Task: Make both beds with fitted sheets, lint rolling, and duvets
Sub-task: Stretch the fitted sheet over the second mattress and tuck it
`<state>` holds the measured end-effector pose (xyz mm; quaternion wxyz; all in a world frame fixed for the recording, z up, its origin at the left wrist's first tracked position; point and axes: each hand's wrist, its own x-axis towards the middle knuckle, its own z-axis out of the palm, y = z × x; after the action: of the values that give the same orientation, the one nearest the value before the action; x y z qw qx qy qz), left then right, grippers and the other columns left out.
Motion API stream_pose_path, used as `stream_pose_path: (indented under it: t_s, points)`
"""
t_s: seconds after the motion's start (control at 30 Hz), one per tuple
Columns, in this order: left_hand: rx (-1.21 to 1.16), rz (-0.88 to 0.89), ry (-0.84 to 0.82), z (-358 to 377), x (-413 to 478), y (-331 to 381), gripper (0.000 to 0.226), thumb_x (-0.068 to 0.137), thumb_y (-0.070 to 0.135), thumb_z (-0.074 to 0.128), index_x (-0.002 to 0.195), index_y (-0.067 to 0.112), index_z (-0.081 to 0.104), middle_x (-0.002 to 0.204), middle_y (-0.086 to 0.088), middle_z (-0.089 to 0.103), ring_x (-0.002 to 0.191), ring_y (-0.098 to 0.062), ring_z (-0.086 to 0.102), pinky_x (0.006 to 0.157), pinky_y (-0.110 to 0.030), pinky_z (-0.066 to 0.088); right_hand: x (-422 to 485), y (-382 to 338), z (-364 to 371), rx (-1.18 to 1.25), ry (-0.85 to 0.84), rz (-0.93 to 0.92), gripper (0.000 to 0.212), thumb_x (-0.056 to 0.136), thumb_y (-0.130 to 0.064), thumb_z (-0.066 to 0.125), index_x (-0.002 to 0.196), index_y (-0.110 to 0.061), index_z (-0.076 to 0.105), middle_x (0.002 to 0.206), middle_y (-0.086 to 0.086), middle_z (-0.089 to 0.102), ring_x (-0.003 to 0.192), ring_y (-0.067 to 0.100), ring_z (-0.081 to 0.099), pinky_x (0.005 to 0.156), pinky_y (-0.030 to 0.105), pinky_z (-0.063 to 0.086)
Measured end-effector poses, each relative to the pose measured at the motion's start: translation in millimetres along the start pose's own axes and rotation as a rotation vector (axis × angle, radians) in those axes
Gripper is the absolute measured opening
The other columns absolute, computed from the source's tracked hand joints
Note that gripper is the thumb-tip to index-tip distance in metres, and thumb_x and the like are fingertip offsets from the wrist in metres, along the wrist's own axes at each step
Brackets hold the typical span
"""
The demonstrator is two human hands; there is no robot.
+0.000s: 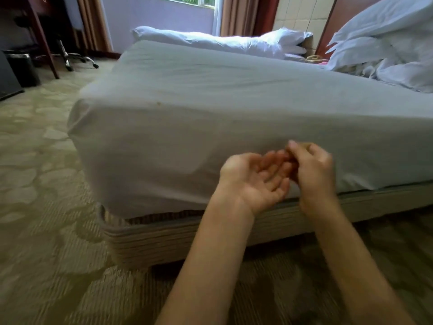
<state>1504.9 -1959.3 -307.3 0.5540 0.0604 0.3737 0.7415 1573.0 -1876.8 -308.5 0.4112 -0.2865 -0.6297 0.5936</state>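
The fitted sheet (pixel 210 102) lay stretched over the bed (pixel 187 235), its side panel running left to right just beyond both hands. The right hand (pixel 314 170), nearer the cloth, pinched in its grip a small tan scrap (pixel 304 144), too blurred to name, above the left hand (pixel 255 181), which was palm up and slack. A duvet (pixel 210 42) lay bunched along the far edge, with carpet (pixel 46 207) below

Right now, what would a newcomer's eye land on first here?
The bed, with a pale sheet stretched over it, fills the middle of the view. In front of its near side the left hand lies palm up and open. The right hand pinches a small tan bit, too blurred to name, beside the left fingers. A heap of white bedding sits at the upper right.
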Motion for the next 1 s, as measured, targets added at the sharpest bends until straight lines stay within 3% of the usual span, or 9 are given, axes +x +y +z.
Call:
stream_pose_path:
  t_s: [0.1, 0.2, 0.23, 0.33, 0.43, 0.6, 0.7, 0.9, 1.0]
  points:
    - [0.242, 0.633, 0.148, 13, -24, 43, 0.026, 0.091, 0.018, 0.037, 0.073, 0.017, 0.055, 0.075, 0.003, 0.065, 0.077, -0.016, 0.063, 0.063, -0.027, 0.039, 37, -40, 11, -0.271, 0.047, -0.277, 0.017, 0.093, -0.019, 0.054, 0.077, -0.017, 0.06, 0.065, -0.007, 0.065, 0.055, 0.004, 0.057, 0.052, 0.017, 0.044]
    - [0.778, 1.454, 0.635, 16, -37, 111, 0.016, 0.085, 0.02, 0.038, 0.074, 0.025, 0.049, 0.076, 0.006, 0.058, 0.078, -0.018, 0.057, 0.069, -0.03, 0.039, 89, -69, 27, -0.552, -0.041, -0.425, 0.023, 0.095, -0.027, 0.051, 0.089, -0.009, 0.064, 0.082, 0.003, 0.067, 0.067, 0.009, 0.059, 0.062, 0.018, 0.043]
    - [0.976, 1.526, 0.76, 14, -31, 130, 0.016, 0.086, 0.02, 0.037, 0.082, 0.022, 0.053, 0.08, 0.002, 0.059, 0.081, -0.019, 0.055, 0.071, -0.03, 0.04, 108, -65, 27, -0.685, -0.048, -0.459, 0.026, 0.095, -0.027, 0.051, 0.091, -0.006, 0.065, 0.084, 0.006, 0.066, 0.071, 0.013, 0.059, 0.065, 0.021, 0.042]
    - [1.592, 1.0, 1.074, -11, 4, 167, 0.036, 0.093, 0.025, 0.036, 0.118, 0.007, 0.056, 0.118, -0.017, 0.06, 0.109, -0.033, 0.054, 0.087, -0.035, 0.042, 143, -39, 20, -0.981, -0.043, -0.448, 0.025, 0.094, -0.027, 0.051, 0.091, -0.005, 0.063, 0.089, 0.01, 0.064, 0.085, 0.026, 0.059, 0.071, 0.029, 0.042]
    - [1.934, 0.485, 1.127, -40, 25, 158, 0.041, 0.095, 0.028, 0.032, 0.127, 0.007, 0.049, 0.133, -0.02, 0.048, 0.122, -0.037, 0.045, 0.099, -0.041, 0.037, 144, -17, 14, -1.025, -0.013, -0.48, 0.023, 0.093, -0.032, 0.049, 0.084, -0.012, 0.055, 0.094, 0.007, 0.06, 0.094, 0.028, 0.053, 0.074, 0.032, 0.037]
    - [2.042, 0.552, 1.149, -36, 26, 150, 0.041, 0.097, 0.025, 0.028, 0.129, 0.004, 0.045, 0.135, -0.022, 0.043, 0.123, -0.038, 0.04, 0.1, -0.045, 0.033, 125, -9, 6, -1.05, 0.028, -0.568, 0.02, 0.094, -0.035, 0.045, 0.086, -0.017, 0.047, 0.102, 0.008, 0.058, 0.101, 0.029, 0.049, 0.078, 0.035, 0.036]
    - [2.139, 0.509, 1.099, -38, 22, 149, 0.039, 0.097, 0.026, 0.029, 0.125, 0.005, 0.045, 0.132, -0.021, 0.043, 0.121, -0.037, 0.04, 0.098, -0.045, 0.034, 133, -27, -1, -1.062, -0.14, -0.476, 0.022, 0.092, -0.037, 0.052, 0.087, -0.016, 0.051, 0.092, 0.004, 0.058, 0.089, 0.025, 0.052, 0.073, 0.032, 0.038]
    - [2.178, 0.903, 0.535, 7, 75, 166, 0.032, 0.094, 0.028, 0.042, 0.063, 0.02, 0.039, 0.083, -0.005, 0.055, 0.086, -0.031, 0.053, 0.069, -0.034, 0.039, 217, -59, 53, -1.011, -0.288, -0.627, 0.02, 0.092, -0.028, 0.055, 0.082, -0.011, 0.052, 0.083, 0.008, 0.058, 0.084, 0.026, 0.057, 0.076, 0.033, 0.043]
    - [2.201, 0.882, 0.508, 3, 114, 156, 0.027, 0.094, 0.033, 0.038, 0.071, 0.019, 0.039, 0.089, -0.005, 0.055, 0.094, -0.028, 0.053, 0.069, -0.031, 0.032, 235, -21, 70, -1.137, -0.358, -0.559, 0.024, 0.097, -0.031, 0.043, 0.095, -0.011, 0.055, 0.108, 0.014, 0.061, 0.104, 0.032, 0.054, 0.082, 0.032, 0.039]
